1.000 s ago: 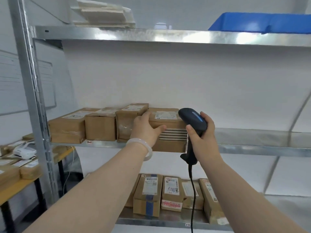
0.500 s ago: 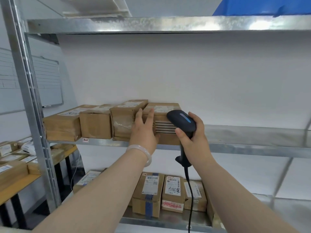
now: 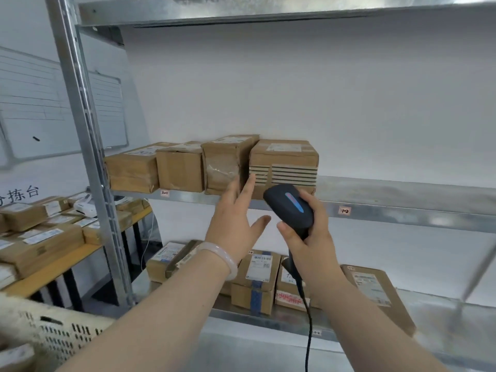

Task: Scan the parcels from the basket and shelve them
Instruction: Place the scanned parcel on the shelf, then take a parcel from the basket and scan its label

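Striped parcel (image 3: 287,162) shelved just beyond open, spread left hand (image 3: 236,226); this one looks done. Right hand (image 3: 311,237) grips barcode scanner (image 3: 290,208) alongside. Basket (image 3: 53,331) low-left of both hands, contents hidden, likely more to scan.

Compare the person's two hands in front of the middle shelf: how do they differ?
The left hand is open, fingers spread, and holds nothing; the right hand grips the black scanner. The left wrist wears a pale bangle; the right wrist is bare. A cable hangs below the right hand, none below the left. Both are raised near the striped parcel on the middle shelf.
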Demonstrator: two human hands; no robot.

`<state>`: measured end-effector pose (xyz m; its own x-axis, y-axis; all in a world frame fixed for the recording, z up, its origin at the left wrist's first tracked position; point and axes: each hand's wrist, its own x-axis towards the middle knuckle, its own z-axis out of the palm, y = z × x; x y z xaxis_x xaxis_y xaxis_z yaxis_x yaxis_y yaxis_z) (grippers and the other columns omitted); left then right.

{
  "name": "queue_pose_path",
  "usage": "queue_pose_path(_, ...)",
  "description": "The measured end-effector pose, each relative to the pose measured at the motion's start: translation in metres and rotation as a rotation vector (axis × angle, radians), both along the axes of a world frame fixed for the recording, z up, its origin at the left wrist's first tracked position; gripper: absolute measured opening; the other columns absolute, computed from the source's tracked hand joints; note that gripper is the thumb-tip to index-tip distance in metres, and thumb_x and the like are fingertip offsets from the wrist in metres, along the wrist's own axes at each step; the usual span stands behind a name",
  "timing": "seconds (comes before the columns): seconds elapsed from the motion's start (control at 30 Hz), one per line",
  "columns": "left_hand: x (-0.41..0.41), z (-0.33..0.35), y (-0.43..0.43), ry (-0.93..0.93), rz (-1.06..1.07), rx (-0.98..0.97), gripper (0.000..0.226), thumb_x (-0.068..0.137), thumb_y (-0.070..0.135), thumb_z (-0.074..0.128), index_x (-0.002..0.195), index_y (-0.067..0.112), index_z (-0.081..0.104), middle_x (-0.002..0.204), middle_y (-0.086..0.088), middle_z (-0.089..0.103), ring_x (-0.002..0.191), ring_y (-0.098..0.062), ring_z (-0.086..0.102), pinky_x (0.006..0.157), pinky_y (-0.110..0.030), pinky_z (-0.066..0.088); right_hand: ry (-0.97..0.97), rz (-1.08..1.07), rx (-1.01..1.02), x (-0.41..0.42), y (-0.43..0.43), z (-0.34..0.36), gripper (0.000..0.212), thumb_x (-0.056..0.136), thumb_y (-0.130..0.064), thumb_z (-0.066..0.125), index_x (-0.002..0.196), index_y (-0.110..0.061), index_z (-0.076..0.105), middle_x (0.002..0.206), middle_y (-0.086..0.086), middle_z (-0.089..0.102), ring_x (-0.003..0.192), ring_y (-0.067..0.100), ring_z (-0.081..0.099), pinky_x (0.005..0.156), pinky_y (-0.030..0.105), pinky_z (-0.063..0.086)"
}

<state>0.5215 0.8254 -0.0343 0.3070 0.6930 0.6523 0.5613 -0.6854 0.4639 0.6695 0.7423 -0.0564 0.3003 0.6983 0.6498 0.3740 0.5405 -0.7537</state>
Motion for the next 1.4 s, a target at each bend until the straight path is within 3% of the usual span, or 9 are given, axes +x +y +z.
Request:
queue_pose_path(0.3, -0.14, -0.094, -0.034, 0.03, 0.301, -0.295, 0.071, 0.094, 0.058, 0.05, 0.155, 0.044, 0.016, 0.165, 0.007, 0.011, 0.151, -0.017, 0.014, 0.12, -0.037, 0.021, -0.015, 0.28, -0.184, -0.109, 0.013, -0.086, 0.076, 0.089, -0.013, 0.074, 0.119, -0.073, 0.038, 0.117, -0.051, 0.046, 0.113, -0.015, 0.051, 0.086, 0.004, 0.044)
queue_pose_path(0.43, -0.212, -0.137, -0.062, 0.097, 0.453, -0.424, 0.069, 0.097, 0.059, 0.045, 0.156, 0.039, 0.014, 0.166, 0.006, 0.01, 0.151, -0.015, 0.011, 0.119, -0.034, 0.018, 0.0, 0.414, -0.312, -0.169, 0.017, -0.123, 0.07, 0.091, -0.018, 0.072, 0.117, -0.073, 0.038, 0.114, -0.048, 0.048, 0.11, 0.007, 0.061, 0.093, 0.041, 0.056)
queue_pose_path(0.5, -0.245, -0.156, -0.072, 0.097, 0.532, -0.486, 0.068, 0.098, 0.058, 0.045, 0.156, 0.039, 0.016, 0.166, 0.006, 0.01, 0.151, -0.014, 0.012, 0.119, -0.032, 0.017, -0.009, 0.477, -0.365, -0.198, 0.019, -0.136, 0.069, 0.09, -0.02, 0.073, 0.116, -0.074, 0.038, 0.113, -0.047, 0.049, 0.105, 0.006, 0.062, 0.089, 0.047, 0.057)
queue_pose_path(0.73, -0.352, -0.206, -0.082, 0.044, 0.71, -0.664, 0.073, 0.096, 0.061, 0.046, 0.157, 0.038, 0.015, 0.166, 0.006, 0.011, 0.151, -0.016, 0.011, 0.123, -0.038, 0.015, -0.047, 0.6, -0.491, -0.286, 0.039, -0.172, 0.065, 0.09, -0.021, 0.073, 0.123, -0.064, 0.039, 0.114, -0.048, 0.051, 0.104, 0.0, 0.063, 0.089, 0.044, 0.058)
queue_pose_path(0.83, -0.395, -0.227, -0.075, 0.084, 0.758, -0.771, 0.073, 0.096, 0.063, 0.042, 0.157, 0.041, 0.008, 0.166, 0.007, 0.008, 0.152, -0.018, 0.011, 0.122, -0.039, 0.016, -0.071, 0.619, -0.504, -0.321, 0.053, -0.182, 0.068, 0.089, -0.02, 0.073, 0.12, -0.07, 0.039, 0.116, -0.04, 0.056, 0.106, -0.006, 0.061, 0.086, 0.028, 0.058)
queue_pose_path(0.9, -0.424, -0.24, -0.067, 0.104, 0.765, -0.848, 0.073, 0.096, 0.063, 0.042, 0.157, 0.042, 0.007, 0.166, 0.007, 0.007, 0.152, -0.02, 0.011, 0.122, -0.041, 0.018, -0.097, 0.605, -0.512, -0.345, 0.062, -0.188, 0.073, 0.088, -0.019, 0.074, 0.113, -0.077, 0.036, 0.119, -0.032, 0.056, 0.105, -0.008, 0.061, 0.084, 0.019, 0.055)
queue_pose_path(1.0, -0.472, -0.26, -0.051, 0.127, 0.744, -0.951, 0.073, 0.095, 0.061, 0.045, 0.156, 0.044, 0.009, 0.165, 0.01, 0.007, 0.151, -0.024, 0.013, 0.121, -0.045, 0.019, -0.095, 0.599, -0.56, -0.381, 0.077, -0.203, 0.07, 0.09, -0.02, 0.073, 0.115, -0.073, 0.036, 0.128, -0.024, 0.053, 0.106, 0.0, 0.062, 0.087, 0.028, 0.057)
queue_pose_path(1.2, -0.548, -0.312, -0.018, 0.338, 0.591, -1.161, 0.069, 0.097, 0.05, 0.053, 0.155, 0.044, 0.017, 0.165, 0.009, 0.011, 0.148, -0.023, 0.024, 0.119, -0.047, 0.027, -0.127, 0.581, -0.674, -0.443, 0.094, -0.23, 0.067, 0.089, -0.021, 0.074, 0.122, -0.067, 0.037, 0.114, -0.047, 0.048, 0.101, -0.007, 0.06, 0.076, 0.007, 0.049)
queue_pose_path(1.4, -0.581, -0.355, 0.004, 0.765, 0.33, -1.204, 0.072, 0.095, 0.043, 0.059, 0.155, 0.041, 0.019, 0.164, 0.008, 0.019, 0.148, -0.022, 0.022, 0.121, -0.045, 0.023, -0.18, 0.571, -0.796, -0.484, 0.102, -0.253, 0.064, 0.089, -0.027, 0.073, 0.129, -0.06, 0.036, 0.118, -0.044, 0.046, 0.102, 0.0, 0.06, 0.078, 0.03, 0.058)
